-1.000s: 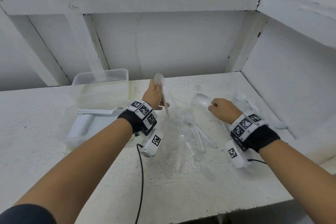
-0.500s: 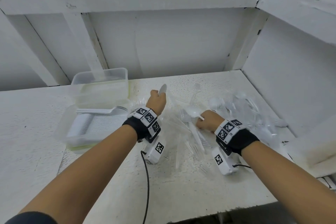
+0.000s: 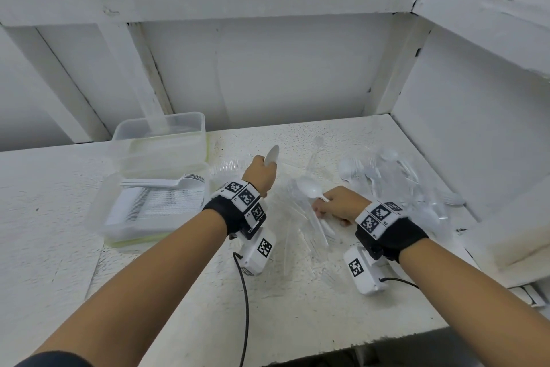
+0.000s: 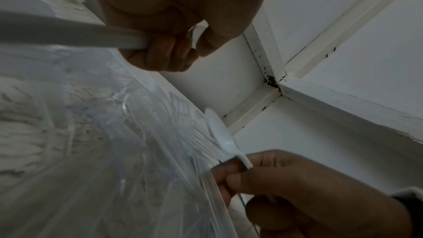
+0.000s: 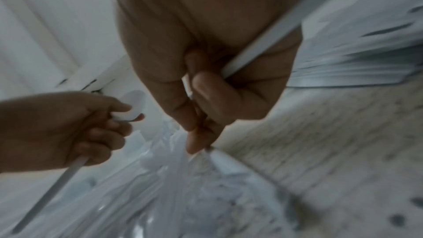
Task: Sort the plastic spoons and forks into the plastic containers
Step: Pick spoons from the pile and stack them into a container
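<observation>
My left hand [image 3: 262,173] is stretched forward, the fingers curled into a fist around a white spoon [image 3: 272,154] whose bowl sticks up and away from me. My right hand [image 3: 339,203] is lower and nearer, to the right, knuckles up, the fingers curled around the handle of another spoon [image 3: 310,188] with its bowl pointing to the left. Both forearms are bare, and each wrist wears a black band with a marker.

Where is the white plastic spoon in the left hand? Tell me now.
In the head view, the white plastic spoon stands up from the left hand at table centre, right of the clear plastic container of stacked cutlery.
</observation>
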Available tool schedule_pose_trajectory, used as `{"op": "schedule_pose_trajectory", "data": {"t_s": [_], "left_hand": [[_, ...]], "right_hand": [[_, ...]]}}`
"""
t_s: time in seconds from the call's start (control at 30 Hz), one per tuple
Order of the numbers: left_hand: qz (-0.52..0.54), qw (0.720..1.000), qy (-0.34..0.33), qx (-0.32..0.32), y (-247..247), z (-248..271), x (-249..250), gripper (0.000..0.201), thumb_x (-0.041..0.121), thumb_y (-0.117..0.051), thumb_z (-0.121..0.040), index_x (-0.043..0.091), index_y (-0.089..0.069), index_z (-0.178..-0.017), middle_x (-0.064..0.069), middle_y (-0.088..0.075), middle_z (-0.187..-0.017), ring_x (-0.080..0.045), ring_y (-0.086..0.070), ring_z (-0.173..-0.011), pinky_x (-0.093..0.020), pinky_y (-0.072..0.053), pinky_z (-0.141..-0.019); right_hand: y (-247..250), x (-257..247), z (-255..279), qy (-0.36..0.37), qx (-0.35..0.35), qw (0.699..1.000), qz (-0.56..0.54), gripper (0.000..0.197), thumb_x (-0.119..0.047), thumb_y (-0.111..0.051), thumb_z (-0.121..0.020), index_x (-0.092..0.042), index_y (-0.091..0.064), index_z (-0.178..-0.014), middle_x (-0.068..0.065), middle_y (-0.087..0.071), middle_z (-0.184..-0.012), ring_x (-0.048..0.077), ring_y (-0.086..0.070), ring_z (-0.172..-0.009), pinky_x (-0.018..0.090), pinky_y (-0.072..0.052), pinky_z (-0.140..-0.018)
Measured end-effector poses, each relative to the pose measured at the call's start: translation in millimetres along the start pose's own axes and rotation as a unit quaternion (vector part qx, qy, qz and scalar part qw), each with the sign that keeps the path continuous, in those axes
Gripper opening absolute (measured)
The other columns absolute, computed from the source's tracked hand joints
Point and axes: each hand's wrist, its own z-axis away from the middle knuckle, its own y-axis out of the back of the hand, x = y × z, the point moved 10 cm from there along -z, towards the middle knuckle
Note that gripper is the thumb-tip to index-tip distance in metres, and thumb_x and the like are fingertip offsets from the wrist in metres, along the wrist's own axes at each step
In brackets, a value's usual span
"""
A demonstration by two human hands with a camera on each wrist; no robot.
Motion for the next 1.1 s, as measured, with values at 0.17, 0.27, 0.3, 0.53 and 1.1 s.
{"op": "schedule_pose_trajectory", "data": {"t_s": [0.17,0.27,0.3,0.53,1.1], "left_hand": [[-0.002,1.000,0.003,0.002,8.4,0.8,-3.8,0.015,0.018,-0.033,-0.096,0.008,-0.039,-0.105,-0.005,-0.043,-0.072,-0.015,-0.037,-0.056,-0.023,-0.030,-0.046],[0.003,1.000,0.001,0.004,16.8,3.3,-7.5,0.019,0.010,-0.030,-0.094,0.008,-0.041,-0.108,-0.005,-0.044,-0.069,-0.015,-0.038,-0.055,-0.024,-0.030,-0.046],[0.002,1.000,0.000,0.003,19.0,4.3,-8.6,0.022,0.009,-0.029,-0.094,0.009,-0.043,-0.111,-0.005,-0.044,-0.070,-0.015,-0.038,-0.055,-0.024,-0.030,-0.047],[-0.021,1.000,0.003,0.004,28.2,6.4,-15.8,0.030,0.012,-0.031,-0.095,0.005,-0.045,-0.121,-0.004,-0.046,-0.068,-0.015,-0.040,-0.054,-0.024,-0.031,-0.047],[-0.110,0.993,-0.024,-0.032,6.5,0.3,-5.1,0.023,0.013,-0.047,-0.091,0.010,-0.043,-0.068,-0.004,-0.040,-0.063,-0.016,-0.038,-0.051,-0.023,-0.033,-0.049]], "right_hand": [[-20.2,-35.8,6.2,0.061,-0.018,0.994,-0.093,0.019,-0.008,-0.055,-0.089,-0.009,-0.069,-0.102,0.001,-0.061,-0.071,0.010,-0.029,-0.044,0.021,-0.030,-0.040],[-24.6,-43.6,2.4,0.078,-0.017,0.993,-0.083,0.023,-0.007,-0.054,-0.088,-0.012,-0.067,-0.107,-0.007,-0.067,-0.093,0.007,-0.035,-0.045,0.019,-0.034,-0.040],[-16.5,-43.9,0.6,0.084,0.021,0.995,-0.043,0.020,-0.010,-0.056,-0.088,-0.010,-0.067,-0.104,-0.004,-0.066,-0.092,0.008,-0.043,-0.051,0.021,-0.039,-0.045],[16.9,-20.9,-3.0,0.045,0.140,0.971,0.189,0.024,-0.026,-0.046,-0.093,-0.008,-0.054,-0.079,0.004,-0.053,-0.074,0.022,-0.054,-0.071,0.030,-0.043,-0.064],[48.6,-22.7,3.6,0.085,0.220,0.971,0.044,0.024,-0.029,-0.051,-0.094,-0.010,-0.053,-0.078,-0.001,-0.052,-0.068,0.014,-0.048,-0.063,0.027,-0.036,-0.058]]}}
